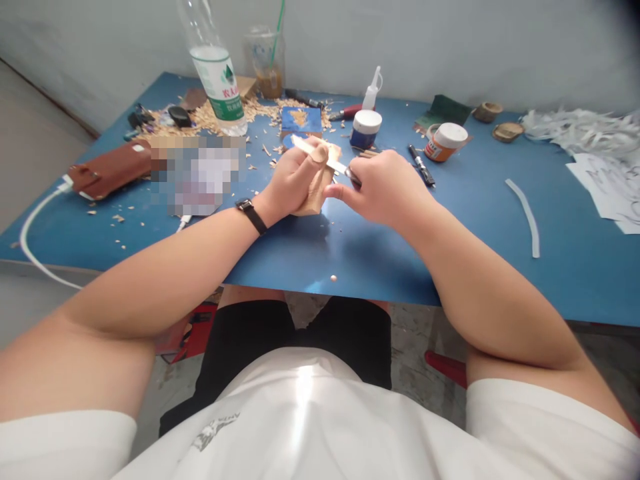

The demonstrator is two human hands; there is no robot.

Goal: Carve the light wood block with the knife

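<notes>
A pale block of wood [316, 192] is held over the blue table [280, 257], near its front middle. My left hand [293, 175] is closed round the block from the left, its thumb lying near the blade. In my right hand [383, 187] is a knife [337, 167] with a dark handle, mostly hidden by the fingers. Its bright blade crosses the top of the wood and points left. The thumb of my right hand stretches toward the block's right side. Exactly where the blade meets the wood is hard to make out.
Behind the hands are wood shavings [260, 110], a water bottle [220, 90], a drink cup [267, 70], a blue jar [365, 130] and a glue bottle [371, 93]. A brown case [110, 170] lies left; an orange jar [445, 142], marker [421, 167] and papers [605, 187] are right.
</notes>
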